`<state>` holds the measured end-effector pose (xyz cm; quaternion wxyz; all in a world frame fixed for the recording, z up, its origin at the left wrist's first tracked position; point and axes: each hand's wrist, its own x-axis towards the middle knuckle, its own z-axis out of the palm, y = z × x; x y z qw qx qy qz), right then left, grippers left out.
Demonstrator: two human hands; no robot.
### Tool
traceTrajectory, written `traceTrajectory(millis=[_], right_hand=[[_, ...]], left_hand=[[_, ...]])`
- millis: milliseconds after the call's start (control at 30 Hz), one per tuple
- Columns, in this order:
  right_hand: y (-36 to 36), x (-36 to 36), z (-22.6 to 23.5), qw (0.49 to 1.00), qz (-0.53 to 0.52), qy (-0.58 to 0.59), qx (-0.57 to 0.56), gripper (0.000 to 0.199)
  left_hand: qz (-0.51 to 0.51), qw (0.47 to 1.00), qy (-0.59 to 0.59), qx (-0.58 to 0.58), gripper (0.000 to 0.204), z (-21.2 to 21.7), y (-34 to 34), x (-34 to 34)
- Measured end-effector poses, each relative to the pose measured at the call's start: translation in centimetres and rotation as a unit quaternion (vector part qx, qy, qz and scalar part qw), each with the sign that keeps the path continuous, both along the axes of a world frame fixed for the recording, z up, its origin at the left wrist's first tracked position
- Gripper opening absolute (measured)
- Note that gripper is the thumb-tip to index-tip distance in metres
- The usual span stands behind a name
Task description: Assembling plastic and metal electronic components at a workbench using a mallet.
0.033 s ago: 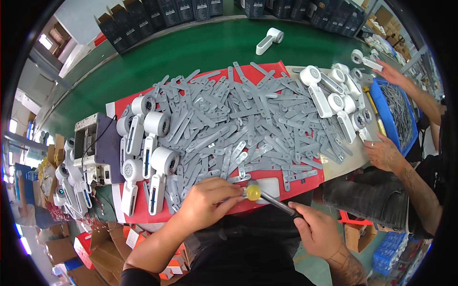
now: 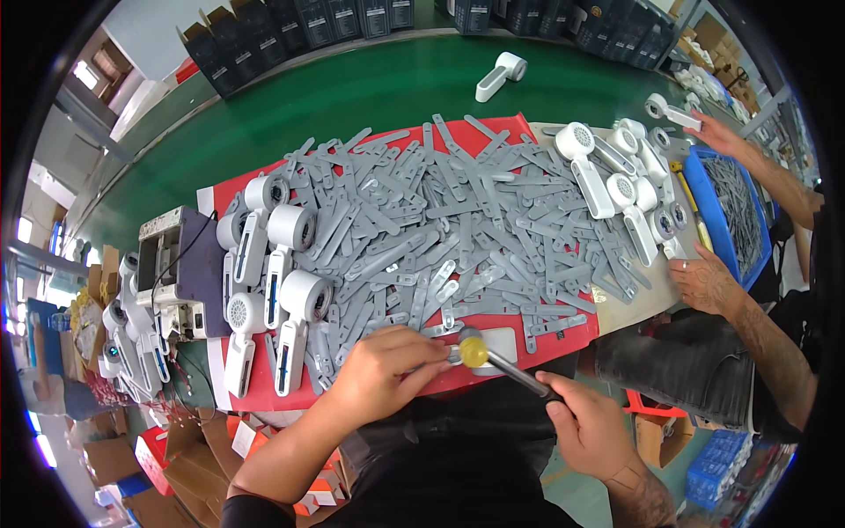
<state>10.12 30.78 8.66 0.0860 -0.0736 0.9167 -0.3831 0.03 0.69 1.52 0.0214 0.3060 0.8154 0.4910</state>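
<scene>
My right hand (image 2: 588, 427) is wrapped round the dark grip of a small hammer (image 2: 519, 377), its yellow face turned up. Just left of the hammer head, my left hand (image 2: 387, 374) pinches a small grey plastic piece (image 2: 454, 355), mostly hidden by the fingers. Below the hammer lies a pale block (image 2: 500, 341) at the red mat's near edge. Beyond both hands spreads a wide heap of grey plastic strips (image 2: 422, 216). White handheld fans (image 2: 290, 348) stand and lie to the left of the heap.
More white fans (image 2: 598, 189) lie on the right, beside a blue bin (image 2: 704, 198) of small grey parts. A co-worker's hands (image 2: 709, 280) are there, one holding a fan. A purple-grey machine (image 2: 198, 273) stands at left. Dark boxes (image 2: 308, 26) line the back of the green table.
The hammer head has shifted slightly up and to the right, a little away from my left fingers. My left hand keeps its place.
</scene>
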Motion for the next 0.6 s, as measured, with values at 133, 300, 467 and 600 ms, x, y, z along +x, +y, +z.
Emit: traceTrajectory(millis=[133, 300, 467, 600], right_hand=[[-0.8, 0.1, 1.3, 0.998, -0.04, -0.007, -0.046, 0.031], [-0.8, -0.1, 0.2, 0.997, -0.007, -0.067, 0.034, 0.03], [-1.3, 0.5, -0.5, 0.991, -0.029, -0.111, 0.069, 0.024], [-1.8, -0.4, 1.4, 0.997, -0.041, -0.048, 0.04, 0.019]], left_hand=[[0.001, 1.0, -0.022, -0.008, 0.025, -0.2, -0.3, -0.1], [0.025, 0.999, -0.037, 0.018, 0.04, 0.1, -0.1, -0.1], [0.021, 0.998, -0.048, 0.016, 0.043, 0.6, 0.1, -0.4], [0.057, 0.998, -0.009, 0.008, 0.046, 0.3, -0.2, 0.1]])
